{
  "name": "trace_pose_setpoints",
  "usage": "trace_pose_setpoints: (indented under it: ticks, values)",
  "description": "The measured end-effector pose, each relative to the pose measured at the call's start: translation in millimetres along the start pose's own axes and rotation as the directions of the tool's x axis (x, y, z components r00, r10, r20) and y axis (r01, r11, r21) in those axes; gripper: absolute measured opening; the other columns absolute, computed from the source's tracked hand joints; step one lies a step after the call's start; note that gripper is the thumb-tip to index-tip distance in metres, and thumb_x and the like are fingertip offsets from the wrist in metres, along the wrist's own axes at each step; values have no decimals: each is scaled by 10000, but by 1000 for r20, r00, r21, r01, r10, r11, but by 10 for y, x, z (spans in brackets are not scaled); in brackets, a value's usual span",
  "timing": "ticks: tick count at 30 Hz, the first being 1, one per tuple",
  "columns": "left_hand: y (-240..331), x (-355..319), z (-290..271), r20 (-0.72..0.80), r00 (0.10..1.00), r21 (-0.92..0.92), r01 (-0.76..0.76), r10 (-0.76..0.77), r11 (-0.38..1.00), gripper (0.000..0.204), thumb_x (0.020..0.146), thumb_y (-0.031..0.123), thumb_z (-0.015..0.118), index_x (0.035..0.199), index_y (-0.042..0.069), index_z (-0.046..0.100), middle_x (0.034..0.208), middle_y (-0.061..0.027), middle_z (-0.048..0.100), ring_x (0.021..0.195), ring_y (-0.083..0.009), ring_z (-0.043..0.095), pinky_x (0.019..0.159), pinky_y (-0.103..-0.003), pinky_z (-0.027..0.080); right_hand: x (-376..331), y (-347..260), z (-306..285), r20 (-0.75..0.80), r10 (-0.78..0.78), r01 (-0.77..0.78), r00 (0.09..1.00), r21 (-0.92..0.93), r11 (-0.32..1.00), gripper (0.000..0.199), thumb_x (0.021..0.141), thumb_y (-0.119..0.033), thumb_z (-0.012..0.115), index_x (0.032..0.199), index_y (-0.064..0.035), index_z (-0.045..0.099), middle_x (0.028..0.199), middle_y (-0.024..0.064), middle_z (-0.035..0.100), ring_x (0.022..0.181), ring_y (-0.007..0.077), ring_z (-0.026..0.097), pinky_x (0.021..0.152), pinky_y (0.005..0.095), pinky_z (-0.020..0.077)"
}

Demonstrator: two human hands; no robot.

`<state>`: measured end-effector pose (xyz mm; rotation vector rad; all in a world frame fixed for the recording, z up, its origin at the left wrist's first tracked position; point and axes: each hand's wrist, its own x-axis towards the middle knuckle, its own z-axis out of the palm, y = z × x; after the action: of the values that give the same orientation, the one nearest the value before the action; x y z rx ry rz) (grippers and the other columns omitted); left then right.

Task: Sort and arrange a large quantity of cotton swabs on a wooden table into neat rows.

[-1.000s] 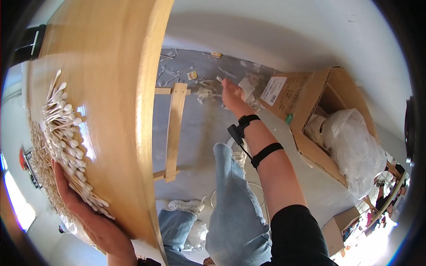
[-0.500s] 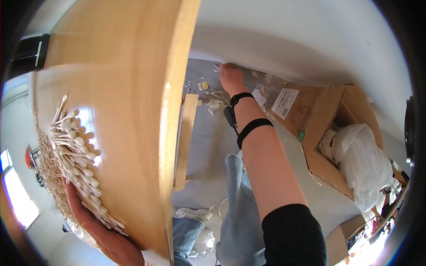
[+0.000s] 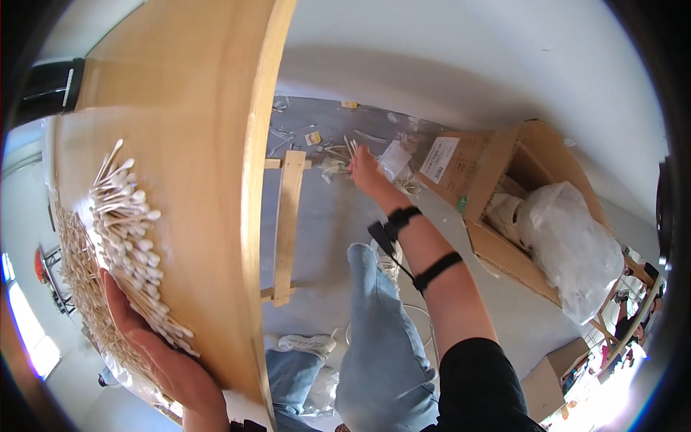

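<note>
My left hand (image 3: 162, 360) lies against the near part of the pile of cotton swabs (image 3: 129, 230) at the left of the wooden table (image 3: 198, 180). It's slightly curved, one digit visible along the sticks; the other fingers are hidden, so can't tell how far closed it is or if it grips any. White heads on the near-side bunch mostly face right; more sticks heaped farther left.

My right hand (image 3: 368, 173) is reached out past the table's right edge, over the floor (image 3: 327, 237), fingers pinched closed on a few swabs (image 3: 351, 146), fanned, ends poking out at the far side. Black straps (image 3: 439, 271) on that forearm.

Floor at the far side: scattered litter, small yellow packet (image 3: 312, 137), white paper piece (image 3: 394, 160) just right of my right hand. Farther right, open cardboard box (image 3: 471, 169), clear plastic bag (image 3: 572, 245) spilling out. Wooden frame (image 3: 288, 223) beside the table. My jeans (image 3: 385, 331) near.
</note>
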<state>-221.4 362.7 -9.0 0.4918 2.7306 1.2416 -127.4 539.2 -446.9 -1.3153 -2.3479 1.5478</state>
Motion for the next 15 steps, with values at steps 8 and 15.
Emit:
trace_pose_setpoints:
  ticks: [8, 15]
  values:
    - [-170, 64, -77, 42, 984, 169, -178, 174, 969, 611, 1051, 451, 273, 1494, 30, 280, 1568, -140, 245, 1440, -289, 248, 1176, -412, 192, -1469, -1079, -1017, -153, -44, 109, 987, 447, 888, 135, 988, -64, 450, 1098, -20, 513, 751, 68, 535, 639, 145, 530, 597, 306, 460]
    - [-126, 16, -50, -7, 980, 177, -193, 197, 965, 557, 1062, 367, 270, 1493, 15, 266, 1565, -191, 219, 1449, -343, 221, 1180, -416, 195, -1817, -2828, -2008, -314, -721, 759, 618, -2, 651, 201, 904, -10, 499, 1104, 4, 516, 874, 128, 572, 743, 286, 589, 626, 390, 486]
